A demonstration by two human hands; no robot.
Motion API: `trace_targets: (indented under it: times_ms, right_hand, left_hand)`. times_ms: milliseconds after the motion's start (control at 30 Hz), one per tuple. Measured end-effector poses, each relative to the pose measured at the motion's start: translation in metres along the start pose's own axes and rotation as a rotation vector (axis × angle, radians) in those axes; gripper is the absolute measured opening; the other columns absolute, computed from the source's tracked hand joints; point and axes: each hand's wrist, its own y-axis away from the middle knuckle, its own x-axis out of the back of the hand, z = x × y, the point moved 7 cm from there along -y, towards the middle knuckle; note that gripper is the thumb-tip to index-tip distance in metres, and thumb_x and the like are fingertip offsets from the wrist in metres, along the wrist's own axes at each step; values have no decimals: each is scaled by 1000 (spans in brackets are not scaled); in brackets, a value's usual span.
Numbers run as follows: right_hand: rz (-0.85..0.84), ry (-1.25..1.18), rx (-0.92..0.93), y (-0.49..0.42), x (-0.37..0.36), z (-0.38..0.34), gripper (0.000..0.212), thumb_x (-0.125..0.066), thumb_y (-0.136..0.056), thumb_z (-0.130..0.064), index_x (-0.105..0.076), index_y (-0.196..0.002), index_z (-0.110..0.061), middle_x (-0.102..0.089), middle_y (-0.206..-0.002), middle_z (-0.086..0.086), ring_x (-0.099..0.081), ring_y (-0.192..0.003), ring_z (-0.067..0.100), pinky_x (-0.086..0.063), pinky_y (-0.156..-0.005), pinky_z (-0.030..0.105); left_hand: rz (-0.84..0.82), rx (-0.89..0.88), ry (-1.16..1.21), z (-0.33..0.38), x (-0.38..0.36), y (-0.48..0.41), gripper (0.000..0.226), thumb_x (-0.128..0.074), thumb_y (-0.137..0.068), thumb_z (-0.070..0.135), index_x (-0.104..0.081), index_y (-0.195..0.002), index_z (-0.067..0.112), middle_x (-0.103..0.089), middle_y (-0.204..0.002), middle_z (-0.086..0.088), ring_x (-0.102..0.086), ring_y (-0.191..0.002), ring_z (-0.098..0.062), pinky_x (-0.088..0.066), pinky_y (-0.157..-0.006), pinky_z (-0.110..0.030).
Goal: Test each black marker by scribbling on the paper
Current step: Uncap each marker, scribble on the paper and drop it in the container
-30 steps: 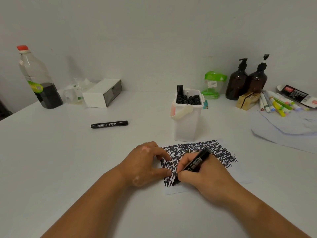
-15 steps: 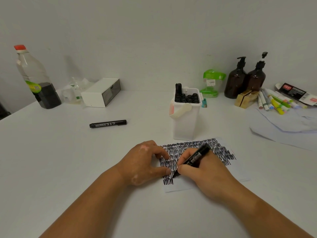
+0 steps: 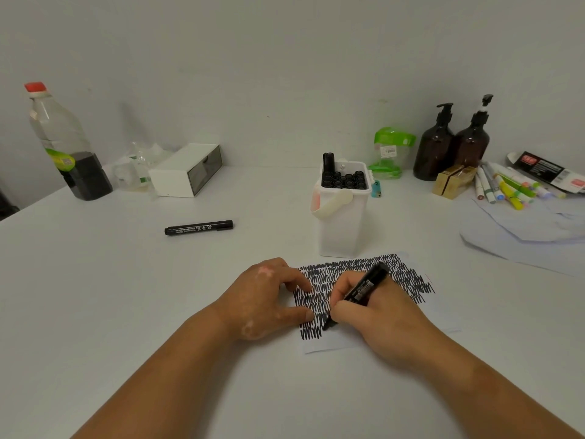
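Note:
A sheet of paper (image 3: 332, 343) covered with rows of black scribbles lies on the white table in front of me. My right hand (image 3: 376, 318) grips a black marker (image 3: 364, 288) with its tip down on the paper's lower left part. My left hand (image 3: 266, 299) rests on the paper's left edge, fingertips and thumb pressing it down. Behind the paper stands a white bucket (image 3: 343, 223) packed with several black markers, one sticking up higher. Another capped black marker (image 3: 198, 227) lies alone on the table to the left.
A bottle (image 3: 63, 144) with dark liquid stands far left, beside a white box (image 3: 185, 169) and crumpled plastic. Two brown pump bottles (image 3: 452, 144), a green-lidded jar (image 3: 391, 152), coloured highlighters (image 3: 506, 185) and loose sheets (image 3: 522, 236) fill the back right.
The marker tip has moved up and down across the lower left scribbles, adding strokes. My left hand has stayed on the paper's edge.

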Motion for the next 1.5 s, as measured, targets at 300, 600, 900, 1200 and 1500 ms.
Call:
trace_targets:
  times_ms: [300,600,900,1200,1500]
  right_hand:
    - [101,-233,-18,-1,16,2,9,-65,-64,-27,-65,-71,-21,-49,-50,-12,-41,-46,8,-32,-46,22]
    - [245,-577,-59,-2,42,9,22,-74,-84,-7,-66,-68,-19,-46,-55,5,-38,-48,15,-27,-42,23]
    - [261,-627,-42,1,49,5,4,-75,-85,-16,-78,-88,-15,-63,-65,9,-55,-56,17,-43,-44,27]
    - [258,-792,0,1,49,2,6,-69,-75,-21,-74,-74,-21,-71,-71,17,-58,-54,19,-46,-44,27]
    - [146,-676,26,3,36,-6,17,-74,-76,-22,-78,-91,-15,-75,-81,20,-62,-60,20,-47,-48,27]
  left_hand:
    - [42,27,97,-1,3,2,46,-77,-81,43,-58,-123,42,-58,-97,17,-52,-88,0,-42,-80,-13]
    - [191,123,594,-6,13,1,51,-63,-91,1,-48,-124,37,-70,-115,19,-69,-97,-10,-52,-87,-24]
    - [233,122,800,-9,15,0,24,-80,-82,14,-75,-97,32,-77,-102,3,-72,-95,-18,-55,-93,-40]
    - [144,45,886,5,14,2,20,-65,-87,28,-74,-105,31,-75,-96,0,-67,-84,-9,-54,-74,-24]
    - [52,-17,1016,13,4,1,29,-69,-83,37,-73,-107,22,-69,-89,-5,-61,-82,-18,-49,-76,-32]
